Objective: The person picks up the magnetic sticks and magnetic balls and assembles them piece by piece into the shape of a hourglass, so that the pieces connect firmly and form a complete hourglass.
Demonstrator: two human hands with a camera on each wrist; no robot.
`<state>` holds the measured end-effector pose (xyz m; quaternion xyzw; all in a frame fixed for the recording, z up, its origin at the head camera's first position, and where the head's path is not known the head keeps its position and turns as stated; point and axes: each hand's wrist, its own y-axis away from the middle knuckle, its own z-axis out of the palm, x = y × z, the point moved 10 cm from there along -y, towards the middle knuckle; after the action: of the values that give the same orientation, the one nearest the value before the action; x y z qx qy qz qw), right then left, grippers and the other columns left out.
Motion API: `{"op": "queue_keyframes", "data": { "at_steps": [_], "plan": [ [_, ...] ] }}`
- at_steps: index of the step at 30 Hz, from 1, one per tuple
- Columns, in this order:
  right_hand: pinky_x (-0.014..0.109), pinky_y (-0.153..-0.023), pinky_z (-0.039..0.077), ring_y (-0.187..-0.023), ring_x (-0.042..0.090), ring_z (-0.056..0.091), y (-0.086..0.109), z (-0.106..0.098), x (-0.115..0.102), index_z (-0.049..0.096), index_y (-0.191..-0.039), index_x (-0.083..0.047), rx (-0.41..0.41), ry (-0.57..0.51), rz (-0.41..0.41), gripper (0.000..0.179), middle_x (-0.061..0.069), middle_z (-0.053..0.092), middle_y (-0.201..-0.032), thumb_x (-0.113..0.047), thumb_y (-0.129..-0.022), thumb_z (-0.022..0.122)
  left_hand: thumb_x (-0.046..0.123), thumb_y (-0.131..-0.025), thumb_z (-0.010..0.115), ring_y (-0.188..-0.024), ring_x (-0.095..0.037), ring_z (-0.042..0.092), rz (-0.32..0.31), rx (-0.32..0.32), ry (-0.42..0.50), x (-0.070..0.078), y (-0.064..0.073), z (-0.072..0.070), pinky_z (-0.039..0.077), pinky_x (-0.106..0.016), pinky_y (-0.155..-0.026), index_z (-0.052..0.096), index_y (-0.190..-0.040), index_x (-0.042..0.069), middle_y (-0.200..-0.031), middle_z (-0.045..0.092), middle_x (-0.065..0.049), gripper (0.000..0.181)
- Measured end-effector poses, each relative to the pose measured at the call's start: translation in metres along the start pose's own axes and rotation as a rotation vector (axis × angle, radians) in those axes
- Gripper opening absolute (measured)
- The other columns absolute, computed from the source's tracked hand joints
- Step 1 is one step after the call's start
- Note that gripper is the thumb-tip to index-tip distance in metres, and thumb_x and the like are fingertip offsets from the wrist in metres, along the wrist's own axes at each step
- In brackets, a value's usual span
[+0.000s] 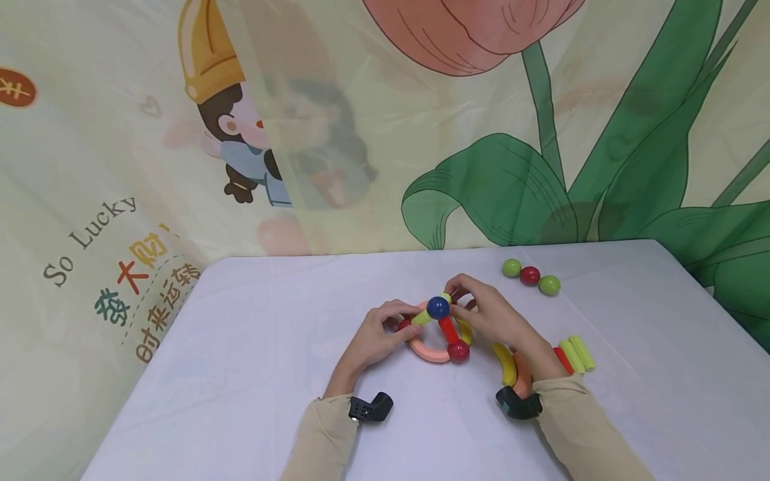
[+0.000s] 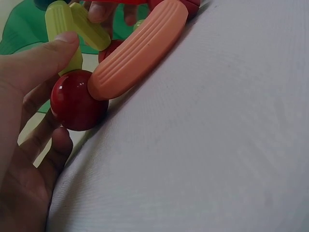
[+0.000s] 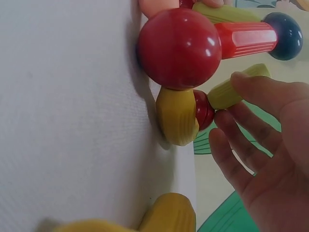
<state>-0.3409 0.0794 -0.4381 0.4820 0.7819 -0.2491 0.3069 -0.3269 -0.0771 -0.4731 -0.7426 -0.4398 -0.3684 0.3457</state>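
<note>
A toy frame of balls and rods stands on the table. At its top sits a dark blue ball, joined by a red rod to a red ball at the base. An orange curved rod and a yellow curved rod form part of the base ring. My left hand pinches a yellow-green rod between the blue ball and another red ball. With thumb and fingers, my right hand pinches a second yellow-green rod, its lower end at a far red ball.
Two green balls with a red ball between them lie at the back right. By the right forearm are a loose yellow curved rod, an orange curved rod, a short red rod and yellow-green rods. A printed cloth hangs behind the table.
</note>
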Motion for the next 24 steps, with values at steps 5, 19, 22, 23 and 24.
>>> {"op": "queue_keyframes", "data": {
  "at_steps": [5,19,22,23,24],
  "plan": [
    [0.037,-0.088,0.050,-0.105,0.019,0.057,0.0018,0.0001,-0.0024,0.053,-0.111,-0.018,-0.001,-0.002,-0.023,0.026,-0.001,0.061,-0.106,-0.013,-0.089,0.065,0.029,-0.083,0.072,-0.090,-0.013,0.052,-0.002,-0.003,0.007,0.0020,0.0005,-0.0004,0.043,-0.027,-0.080,0.068,-0.111,0.028,-0.099,0.065,0.008,0.028],
    [0.036,-0.086,0.051,-0.105,0.020,0.058,0.0037,0.0041,-0.0058,0.055,-0.112,-0.017,-0.003,0.018,-0.062,0.028,-0.001,0.062,-0.106,-0.010,-0.087,0.065,0.031,-0.082,0.072,-0.090,-0.014,0.052,-0.040,-0.005,-0.002,-0.0029,-0.0001,0.0010,0.043,-0.027,-0.080,0.068,-0.111,0.031,-0.097,0.065,0.009,0.029],
    [0.036,-0.086,0.051,-0.105,0.020,0.058,0.0039,0.0048,-0.0066,0.055,-0.114,-0.016,-0.008,0.020,-0.060,0.030,0.000,0.062,-0.108,-0.008,-0.087,0.065,0.033,-0.082,0.072,-0.091,-0.016,0.053,-0.050,-0.007,-0.003,-0.0035,-0.0003,0.0016,0.043,-0.030,-0.081,0.068,-0.111,0.030,-0.098,0.065,0.007,0.030],
    [0.037,-0.087,0.051,-0.105,0.020,0.058,0.0038,0.0050,-0.0066,0.054,-0.115,-0.016,-0.011,0.019,-0.057,0.031,0.000,0.062,-0.109,-0.007,-0.087,0.065,0.031,-0.082,0.072,-0.092,-0.018,0.053,-0.054,-0.009,-0.001,-0.0030,-0.0001,0.0018,0.044,-0.031,-0.081,0.068,-0.112,0.029,-0.099,0.065,0.005,0.031],
    [0.037,-0.087,0.051,-0.106,0.020,0.057,0.0036,0.0052,-0.0064,0.054,-0.115,-0.016,-0.014,0.021,-0.053,0.031,0.000,0.062,-0.110,-0.008,-0.087,0.065,0.030,-0.083,0.072,-0.093,-0.020,0.053,-0.064,-0.012,-0.004,-0.0015,0.0001,0.0019,0.044,-0.032,-0.082,0.068,-0.113,0.026,-0.100,0.065,0.003,0.031]
  ]
}}
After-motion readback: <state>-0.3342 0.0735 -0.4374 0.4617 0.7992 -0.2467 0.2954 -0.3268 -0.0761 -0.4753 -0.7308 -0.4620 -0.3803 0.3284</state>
